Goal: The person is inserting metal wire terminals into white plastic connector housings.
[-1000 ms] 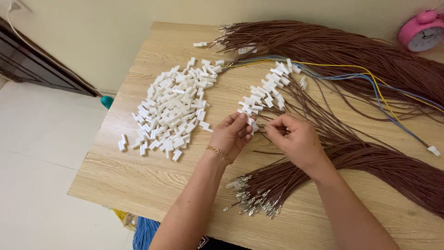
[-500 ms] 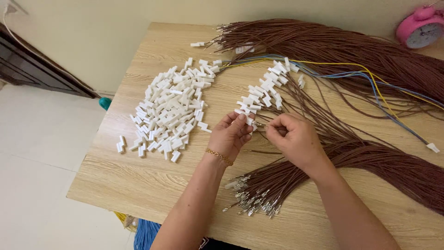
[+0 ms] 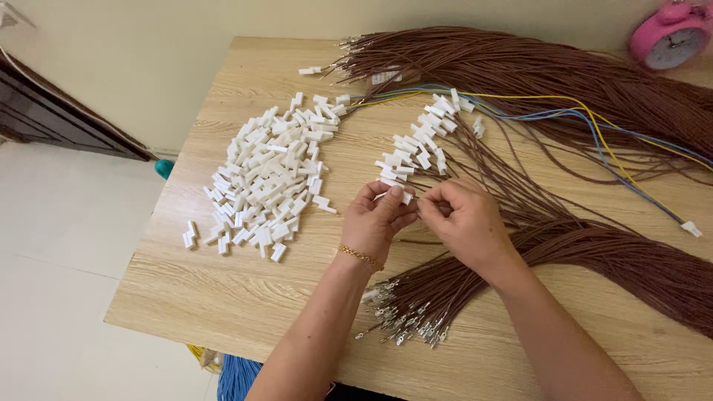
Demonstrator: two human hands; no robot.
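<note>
Between the fingertips of both hands, over the table (image 3: 245, 312), sits a small white connector (image 3: 405, 197). The left hand (image 3: 377, 220) pinches it with thumb and fingers closed on it; the right hand (image 3: 466, 220) has its fingertips drawn together just beside it, on a thin brown wire (image 3: 520, 194), though the contact is partly hidden. Left of the fingers lies a pile of connectors (image 3: 267, 178); below them, a bundle of wire ends (image 3: 412, 315).

Two hands, left hand (image 3: 375, 219) and right hand (image 3: 464, 219); one pink alarm clock (image 3: 672, 36) at two o'clock; white plastic connectors (image 3: 267, 182) and brown wires (image 3: 564, 82) too many to count.
</note>
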